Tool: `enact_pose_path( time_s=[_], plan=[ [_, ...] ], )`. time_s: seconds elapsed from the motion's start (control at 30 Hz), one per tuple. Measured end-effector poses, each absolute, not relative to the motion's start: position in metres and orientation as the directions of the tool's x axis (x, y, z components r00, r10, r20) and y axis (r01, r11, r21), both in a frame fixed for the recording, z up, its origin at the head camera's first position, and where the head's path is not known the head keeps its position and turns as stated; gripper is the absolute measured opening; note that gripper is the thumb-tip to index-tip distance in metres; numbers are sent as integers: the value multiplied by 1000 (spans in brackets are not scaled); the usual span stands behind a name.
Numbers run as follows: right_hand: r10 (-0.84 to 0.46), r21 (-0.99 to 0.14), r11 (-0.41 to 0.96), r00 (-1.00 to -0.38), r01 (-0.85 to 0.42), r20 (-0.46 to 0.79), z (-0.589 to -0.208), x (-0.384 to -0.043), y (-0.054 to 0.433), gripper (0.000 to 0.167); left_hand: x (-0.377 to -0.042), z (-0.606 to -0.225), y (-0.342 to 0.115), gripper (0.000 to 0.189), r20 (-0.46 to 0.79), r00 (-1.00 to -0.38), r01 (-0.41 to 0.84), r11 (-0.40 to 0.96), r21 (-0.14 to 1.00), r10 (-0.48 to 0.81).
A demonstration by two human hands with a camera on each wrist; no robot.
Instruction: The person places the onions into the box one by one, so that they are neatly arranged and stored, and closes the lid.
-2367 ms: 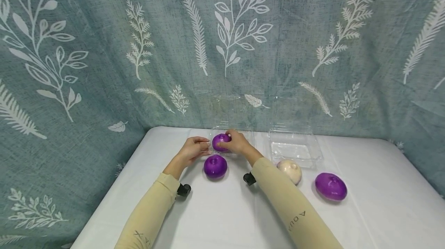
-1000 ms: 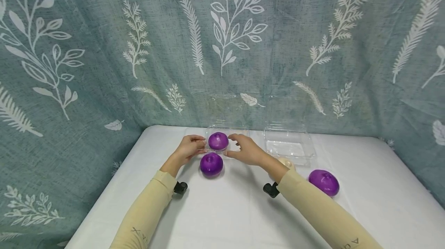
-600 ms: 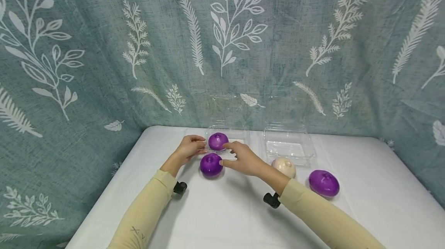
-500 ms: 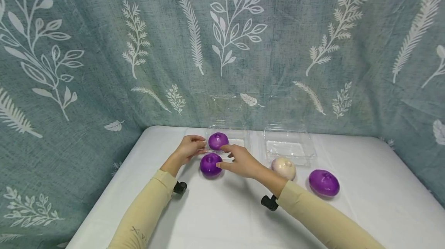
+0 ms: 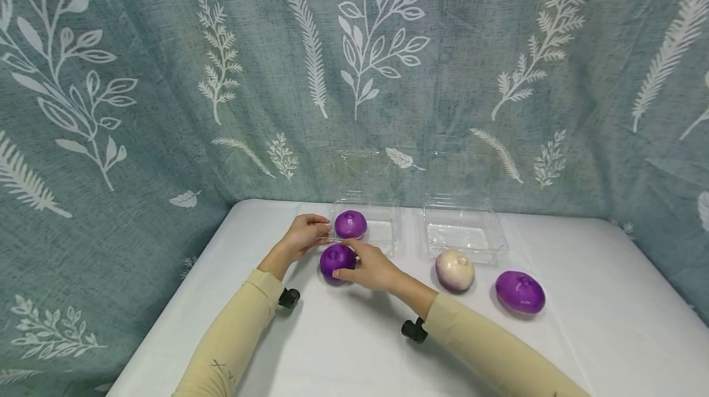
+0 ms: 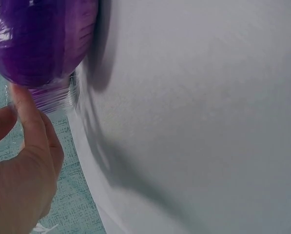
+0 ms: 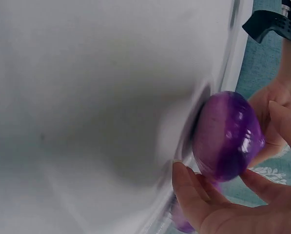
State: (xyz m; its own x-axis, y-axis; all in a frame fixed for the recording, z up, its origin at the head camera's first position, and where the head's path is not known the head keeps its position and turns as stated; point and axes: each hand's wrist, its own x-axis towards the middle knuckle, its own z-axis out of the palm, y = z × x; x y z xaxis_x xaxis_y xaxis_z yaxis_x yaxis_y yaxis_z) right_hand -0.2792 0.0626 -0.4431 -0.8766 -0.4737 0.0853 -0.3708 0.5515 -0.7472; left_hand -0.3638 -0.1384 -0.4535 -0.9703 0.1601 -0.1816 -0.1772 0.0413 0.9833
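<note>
My right hand (image 5: 372, 266) curls round a shiny purple onion (image 5: 335, 261) on the table, thumb at its near side and fingers at its far side. In the right wrist view the fingertips reach the edge of that onion (image 7: 223, 139). My left hand (image 5: 301, 236) holds the left side of a clear plastic clamshell container (image 5: 388, 231), whose lid stands up. A second purple onion (image 5: 351, 224) sits inside, at the left end. In the left wrist view the left hand (image 6: 26, 180) is partly hidden behind the nearer onion (image 6: 43, 39).
Another clear open container (image 5: 462, 238) stands to the right. In front of it lie a whitish onion (image 5: 455, 271) and a further purple onion (image 5: 519, 292). A white cloth covers the table (image 5: 332, 348). A leaf-patterned curtain (image 5: 443, 77) hangs behind.
My right hand has let go of the onion in the container and moved toward me, round the nearer onion. My left hand has stayed at the container's left side.
</note>
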Motion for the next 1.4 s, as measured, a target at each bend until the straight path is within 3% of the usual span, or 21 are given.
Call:
enact_pose_path(
  time_s=[0.8,1.4],
  plan=[
    [-506,-723,553,-856,-415,105,-448,-280,59,59,-364,-458,-138,35,-169,-970,-163,47,985,172],
    [-521,-700,551,-842,-455,137,-423,-266,99,58,-364,-454,-138,37,-175,-971,-170,45,984,160]
  ],
)
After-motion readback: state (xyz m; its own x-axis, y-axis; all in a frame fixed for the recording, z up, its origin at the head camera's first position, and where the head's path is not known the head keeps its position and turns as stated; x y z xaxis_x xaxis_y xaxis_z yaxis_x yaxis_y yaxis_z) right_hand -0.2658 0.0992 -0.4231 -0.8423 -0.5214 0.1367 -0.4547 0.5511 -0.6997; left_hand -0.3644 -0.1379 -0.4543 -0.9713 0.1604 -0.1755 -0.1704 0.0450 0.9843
